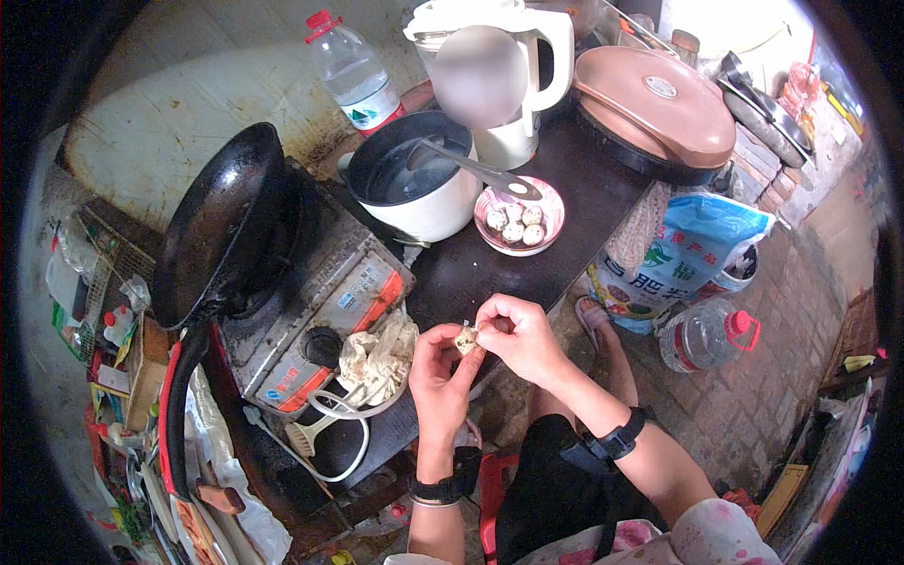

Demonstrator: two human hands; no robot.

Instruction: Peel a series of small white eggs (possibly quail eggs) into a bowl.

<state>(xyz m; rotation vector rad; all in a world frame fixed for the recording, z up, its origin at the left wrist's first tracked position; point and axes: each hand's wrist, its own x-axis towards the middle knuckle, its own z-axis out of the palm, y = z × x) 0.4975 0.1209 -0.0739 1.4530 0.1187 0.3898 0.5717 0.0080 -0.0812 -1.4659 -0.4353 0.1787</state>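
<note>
A small speckled egg (465,340), by its look a quail egg, is between the fingertips of my left hand (441,371), over the front edge of the dark table. The thumb and fingertips of my right hand (515,335) pinch at its upper right side; whether they hold a bit of shell cannot be told. Beyond my hands, several speckled eggs (514,223) lie in a pink-and-white bowl (520,248). A ladle (487,171) rests across the rim of a white pot (431,217) with a dark inside that holds liquid, its handle reaching over the bowl.
Left stands a gas stove (325,318) with a black wok (219,226) tilted on it. A crumpled plastic bag (378,357), white hose (360,452) and brush (304,438) lie near its front. Behind are a water bottle (353,70), white jug (515,145) and pink-lidded electric pan (657,106).
</note>
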